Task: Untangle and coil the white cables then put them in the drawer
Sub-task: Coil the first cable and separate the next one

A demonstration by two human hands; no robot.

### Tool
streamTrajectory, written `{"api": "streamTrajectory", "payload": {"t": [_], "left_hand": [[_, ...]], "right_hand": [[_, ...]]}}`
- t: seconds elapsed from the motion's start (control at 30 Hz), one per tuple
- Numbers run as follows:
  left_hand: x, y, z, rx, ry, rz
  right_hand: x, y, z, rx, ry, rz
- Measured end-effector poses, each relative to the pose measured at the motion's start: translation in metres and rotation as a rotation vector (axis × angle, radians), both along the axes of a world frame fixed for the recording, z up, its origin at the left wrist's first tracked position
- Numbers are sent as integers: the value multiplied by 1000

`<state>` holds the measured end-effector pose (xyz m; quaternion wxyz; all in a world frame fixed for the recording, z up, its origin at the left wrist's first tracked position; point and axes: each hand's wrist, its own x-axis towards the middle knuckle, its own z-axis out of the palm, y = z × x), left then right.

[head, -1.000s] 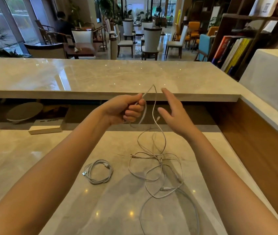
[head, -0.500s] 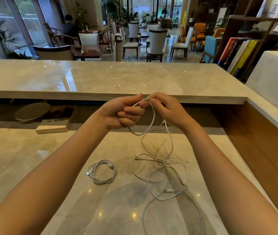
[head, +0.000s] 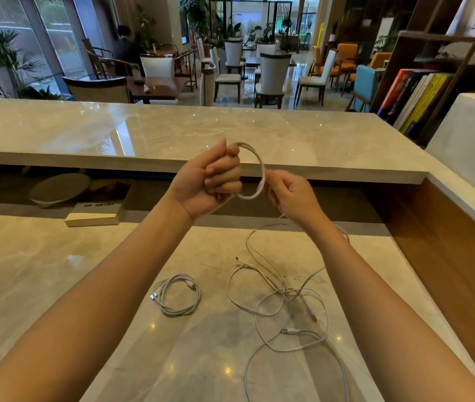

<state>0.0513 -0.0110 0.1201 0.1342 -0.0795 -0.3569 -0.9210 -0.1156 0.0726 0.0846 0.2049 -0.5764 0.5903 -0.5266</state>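
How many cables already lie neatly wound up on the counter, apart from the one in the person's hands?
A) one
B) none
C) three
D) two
A: a single coiled cable lies on the marble counter, to the left of the loose tangle; the left hand and right hand hold up a loop only now being formed.

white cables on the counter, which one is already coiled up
The small coiled cable, lying alone below the left hand. The tangled cables to its right are loose, crossing loops.
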Motion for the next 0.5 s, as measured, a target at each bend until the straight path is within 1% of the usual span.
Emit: {"api": "streamTrajectory", "payload": {"t": [0.17,0.2,0.23,0.27,0.33,0.37,0.4,0.47,0.5], "left_hand": [[4,-1,17,14,27,471],[6,-3,21,-23,8,550],[6,-4,23,-101,-40,634],[5,-4,23,-211,-112,714],[-1,1,18,-486,-277,826],[-6,5,13,-670,-376,871],[-10,8,8,-889,-496,907],[-14,12,-1,-1327,-731,907],[-15,12,-4,-1457,-806,881]], "right_hand": [[-13,11,-58,236,121,-61],[-14,14,-64,284,134,-61],[-12,16,-66,327,166,-47],[-8,17,-64,359,247,-19],[7,14,-50,360,533,33],[15,12,-40,305,666,27],[22,10,-28,216,750,-6],[28,8,-6,0,787,-91],[27,7,4,-82,770,-117]]}}
